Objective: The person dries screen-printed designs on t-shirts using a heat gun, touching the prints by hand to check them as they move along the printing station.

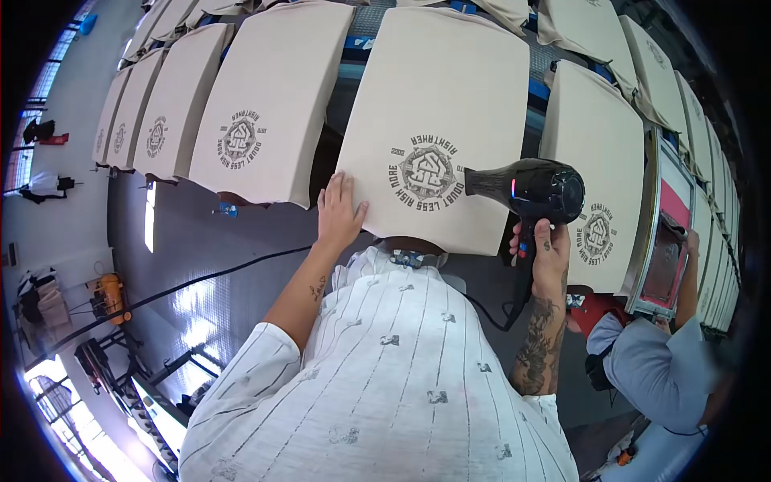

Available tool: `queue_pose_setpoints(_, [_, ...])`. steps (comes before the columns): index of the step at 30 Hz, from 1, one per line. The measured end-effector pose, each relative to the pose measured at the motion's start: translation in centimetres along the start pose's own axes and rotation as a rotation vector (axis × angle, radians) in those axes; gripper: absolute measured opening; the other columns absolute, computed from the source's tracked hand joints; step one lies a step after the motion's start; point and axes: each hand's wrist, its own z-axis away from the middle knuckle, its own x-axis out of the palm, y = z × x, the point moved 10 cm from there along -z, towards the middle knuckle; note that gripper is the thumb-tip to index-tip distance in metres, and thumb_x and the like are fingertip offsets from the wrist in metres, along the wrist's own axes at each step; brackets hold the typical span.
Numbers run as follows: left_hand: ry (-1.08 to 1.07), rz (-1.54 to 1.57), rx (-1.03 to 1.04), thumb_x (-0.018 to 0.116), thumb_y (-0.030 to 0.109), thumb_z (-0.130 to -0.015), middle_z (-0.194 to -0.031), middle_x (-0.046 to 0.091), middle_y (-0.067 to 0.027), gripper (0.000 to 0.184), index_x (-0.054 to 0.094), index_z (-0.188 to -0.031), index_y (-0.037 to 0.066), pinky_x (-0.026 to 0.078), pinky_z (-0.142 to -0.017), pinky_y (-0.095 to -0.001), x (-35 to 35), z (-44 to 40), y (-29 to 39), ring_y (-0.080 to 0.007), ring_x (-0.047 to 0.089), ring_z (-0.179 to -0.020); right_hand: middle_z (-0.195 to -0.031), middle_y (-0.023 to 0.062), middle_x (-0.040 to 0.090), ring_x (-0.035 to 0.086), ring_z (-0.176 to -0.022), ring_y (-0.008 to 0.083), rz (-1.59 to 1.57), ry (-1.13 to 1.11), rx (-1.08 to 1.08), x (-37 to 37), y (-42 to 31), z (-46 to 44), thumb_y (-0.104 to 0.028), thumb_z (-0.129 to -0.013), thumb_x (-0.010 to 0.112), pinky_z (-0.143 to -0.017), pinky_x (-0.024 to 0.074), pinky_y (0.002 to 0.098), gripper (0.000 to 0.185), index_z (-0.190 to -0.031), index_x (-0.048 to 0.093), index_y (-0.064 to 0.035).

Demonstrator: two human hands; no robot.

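Note:
A cream T-shirt (438,72) with a black round print lies stretched over a board in front of me. My left hand (340,210) rests on its lower left edge, fingers extended over the cloth. In my right hand (546,249) is a black hair dryer (534,189), gripped by the handle. Its nozzle points left, beside the right side of the print. I cannot tell whether the nozzle touches the cloth. From the dryer's handle a black cord (502,325) hangs down and loops behind my body.
More printed shirts on boards stand in rows, such as one at left (269,96) and one at right (598,161). At right a co-worker (658,361) handles a framed screen (662,233). The cord (209,275) crosses the grey floor at left.

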Motion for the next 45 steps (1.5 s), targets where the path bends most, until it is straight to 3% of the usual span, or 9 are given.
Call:
queue_pose_setpoints(6, [-0.012,-0.044,0.210,0.055,0.035,-0.093,-0.151,0.034,-0.0133,0.059,0.042,-0.141,0.004,0.014,-0.116,-0.0537,1.0,-3.1,1.2,-0.0287,0.028,-0.143,-0.084,0.0084,0.063,0.063,-0.067,0.0144,0.003,0.074,0.016,2.5,-1.1,-4.3,-0.047,-0.096,0.057,-0.058,0.0531,0.0263,0.048,-0.116,0.050,-0.0042])
queue_pose_setpoints(18, [-0.125,0.087,0.266,0.055,0.038,-0.093,-0.151,0.033,-0.0161,0.060,0.043,-0.140,0.003,0.015,-0.115,-0.0567,0.6,-4.0,0.6,-0.0314,0.026,-0.143,-0.088,0.0111,0.065,0.063,-0.069,0.0161,0.010,-0.121,0.072,16.2,-1.2,-6.8,-0.041,-0.095,0.061,-0.060,0.0536,0.0283,0.047,-0.120,0.049,-0.0032])
queue_pose_setpoints(21, [-0.136,0.021,0.287,0.052,0.042,-0.093,-0.151,0.032,-0.0174,0.061,0.043,-0.141,0.005,0.015,-0.114,-0.0586,0.0,-4.6,-0.4,-0.0301,0.024,-0.144,-0.088,0.0114,0.065,0.063,-0.069,0.0164,0.013,-0.097,0.094,16.1,-0.9,-6.0,-0.042,-0.095,0.060,-0.061,0.0537,0.0286,0.047,-0.119,0.049,-0.0031])
queue_pose_setpoints(27, [-0.099,0.023,0.290,0.056,0.039,-0.093,-0.150,0.034,-0.0166,0.059,0.044,-0.140,0.005,0.016,-0.114,-0.0578,-0.8,-6.0,-2.6,-0.0317,0.028,-0.143,-0.083,0.0082,0.063,0.062,-0.066,0.0143,0.109,0.176,0.098,8.7,-1.9,-3.9,-0.048,-0.096,0.055,-0.058,0.0524,0.0265,0.048,-0.114,0.052,-0.0034])
queue_pose_setpoints(29, [-0.089,0.027,0.292,0.056,0.039,-0.093,-0.149,0.035,-0.0159,0.059,0.044,-0.140,0.005,0.017,-0.114,-0.0579,-0.9,-5.9,-2.6,-0.0314,0.028,-0.143,-0.082,0.0071,0.062,0.061,-0.063,0.0140,0.085,0.280,0.135,6.6,-2.0,-3.0,-0.040,-0.096,0.060,-0.056,0.0519,0.0263,0.043,-0.116,0.050,-0.0036])
queue_pose_setpoints(31, [-0.096,0.026,0.306,0.055,0.040,-0.093,-0.148,0.036,-0.0160,0.059,0.044,-0.139,0.005,0.017,-0.113,-0.0584,-0.9,-5.8,-2.4,-0.0311,0.029,-0.142,-0.081,0.0067,0.062,0.061,-0.063,0.0134,0.102,0.302,0.123,6.0,-2.0,-2.9,-0.041,-0.095,0.062,-0.055,0.0515,0.0260,0.045,-0.117,0.050,-0.0040])
queue_pose_setpoints(34, [-0.145,-0.013,0.337,0.048,0.043,-0.096,-0.151,0.033,-0.0157,0.058,0.045,-0.140,0.005,0.015,-0.113,-0.0602,-0.2,-5.2,-1.6,-0.0298,0.026,-0.143,-0.081,0.0073,0.063,0.062,-0.063,0.0137,0.118,0.219,0.094,7.9,-2.2,-3.3,-0.047,-0.095,0.058,-0.055,0.0520,0.0259,0.048,-0.113,0.051,-0.0037])
queue_pose_setpoints(40, [-0.075,-0.056,0.291,0.053,0.040,-0.094,-0.148,0.037,-0.0169,0.057,0.046,-0.138,0.005,0.016,-0.113,-0.0593,-0.6,-4.1,0.0,-0.0310,0.029,-0.142,-0.085,0.0095,0.064,0.063,-0.066,0.0153,0.016,-0.126,0.135,15.3,-0.3,-3.9,-0.042,-0.095,0.061,-0.058,0.0537,0.0279,0.046,-0.120,0.050,-0.0052])
queue_pose_setpoints(45, [-0.058,-0.101,0.202,0.053,0.040,-0.094,-0.149,0.035,-0.0165,0.057,0.046,-0.139,0.005,0.014,-0.114,-0.0593,-0.2,-1.9,1.7,-0.0309,0.028,-0.142,-0.086,0.0089,0.065,0.063,-0.066,0.0135,0.051,-0.263,0.161,15.0,0.7,-1.8,-0.044,-0.092,0.064,-0.058,0.0528,0.0268,0.051,-0.119,0.050,-0.0031])
